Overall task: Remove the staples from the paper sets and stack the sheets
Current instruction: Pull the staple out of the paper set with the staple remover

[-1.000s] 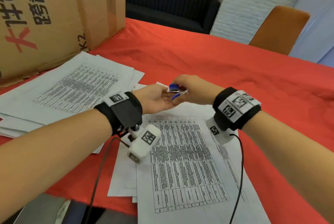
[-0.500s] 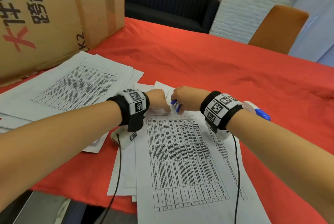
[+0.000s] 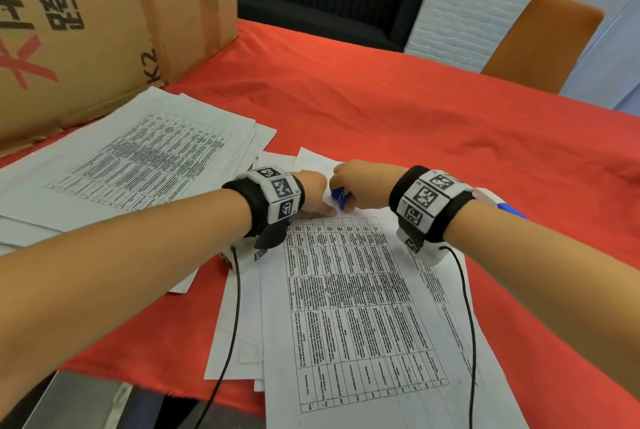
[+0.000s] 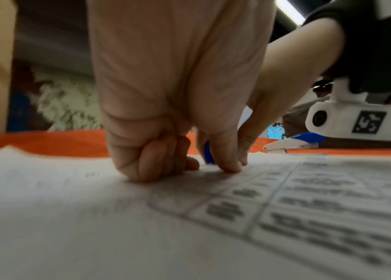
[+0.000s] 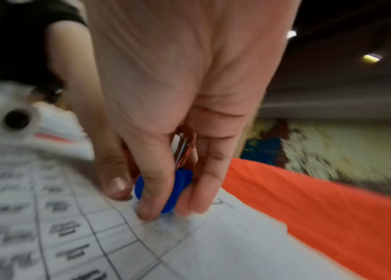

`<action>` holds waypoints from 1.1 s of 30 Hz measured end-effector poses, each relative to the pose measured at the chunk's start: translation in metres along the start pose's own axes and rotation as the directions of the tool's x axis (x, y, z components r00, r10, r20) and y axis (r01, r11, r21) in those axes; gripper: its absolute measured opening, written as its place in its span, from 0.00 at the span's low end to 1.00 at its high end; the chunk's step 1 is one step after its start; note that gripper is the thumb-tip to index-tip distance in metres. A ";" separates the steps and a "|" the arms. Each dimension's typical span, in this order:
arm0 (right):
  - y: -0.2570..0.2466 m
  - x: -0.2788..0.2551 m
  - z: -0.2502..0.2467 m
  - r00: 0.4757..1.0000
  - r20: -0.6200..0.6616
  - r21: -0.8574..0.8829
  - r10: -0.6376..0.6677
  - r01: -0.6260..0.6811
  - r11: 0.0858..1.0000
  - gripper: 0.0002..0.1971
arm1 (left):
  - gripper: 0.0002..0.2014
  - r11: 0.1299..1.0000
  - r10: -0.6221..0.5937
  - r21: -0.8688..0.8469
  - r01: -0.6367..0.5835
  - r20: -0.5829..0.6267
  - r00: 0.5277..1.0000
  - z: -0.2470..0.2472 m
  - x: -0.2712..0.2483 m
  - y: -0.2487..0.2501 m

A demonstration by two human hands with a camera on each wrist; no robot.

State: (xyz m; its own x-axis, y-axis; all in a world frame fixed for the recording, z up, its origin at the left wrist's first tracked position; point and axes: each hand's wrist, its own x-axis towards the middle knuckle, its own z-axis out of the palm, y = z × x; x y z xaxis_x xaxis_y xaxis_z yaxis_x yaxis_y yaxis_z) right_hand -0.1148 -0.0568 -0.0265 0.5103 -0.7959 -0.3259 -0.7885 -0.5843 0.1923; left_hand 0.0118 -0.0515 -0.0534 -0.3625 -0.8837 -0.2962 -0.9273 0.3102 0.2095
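Paper set (image 3: 346,307) printed with a black-lined table of small text lies on the red tablecloth (image 3: 415,109) at the table's near edge, its long axis running from the near edge away toward the far side, slightly fanned over other sheets beneath. One blue staple remover (image 5: 177,189) stands at the set's far end, pinched between the thumb and fingers of the right hand (image 3: 363,186), tip down on the paper. Just beside it, the left hand (image 3: 311,193) presses the sheet with curled fingers (image 4: 156,163) and thumb tip. A second pile of printed sheets (image 3: 138,158) lies toward the left edge, in front of one cardboard box (image 3: 86,30). One white and blue stapler (image 4: 292,144) rests on the cloth behind the right wrist.
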 end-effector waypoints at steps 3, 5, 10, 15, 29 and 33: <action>0.020 -0.009 0.008 0.997 -0.049 0.364 0.053 -0.032 0.931 0.15 | 0.24 0.993 0.022 0.119 -0.023 0.009 1.000 -0.002 -0.001 0.004; 0.030 -0.013 0.014 0.995 -0.056 0.548 0.086 -0.042 0.836 0.14 | 0.26 0.988 0.017 0.153 -0.020 0.019 1.000 -0.002 0.000 0.004; 0.042 -0.013 0.026 0.996 -0.025 0.766 0.087 -0.037 0.642 0.13 | 0.28 0.983 -0.001 0.184 -0.006 0.037 0.999 -0.002 0.001 0.004; 0.045 -0.011 0.035 0.998 -0.004 0.944 0.061 -0.016 0.331 0.10 | 0.28 0.975 -0.004 0.220 -0.006 0.047 0.999 -0.003 0.000 0.006; 0.022 -0.053 0.006 0.969 -0.194 0.976 0.155 0.174 0.130 0.06 | 0.19 -0.105 0.020 -0.940 0.325 0.324 0.946 -0.006 -0.027 -0.002; -0.020 -0.051 -0.031 0.957 -0.287 0.423 0.032 0.096 0.901 0.14 | 0.16 -0.518 0.102 -0.807 0.284 0.272 0.957 0.004 -0.042 0.001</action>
State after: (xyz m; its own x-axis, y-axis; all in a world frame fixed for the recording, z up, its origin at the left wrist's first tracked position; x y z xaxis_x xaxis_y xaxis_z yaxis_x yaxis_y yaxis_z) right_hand -0.1144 -0.0090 0.0148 0.5617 -0.8263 -0.0405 -0.8065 -0.5360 -0.2496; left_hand 0.0255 -0.0129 -0.0449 -0.4670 -0.7187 -0.5152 0.4522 -0.6948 0.5593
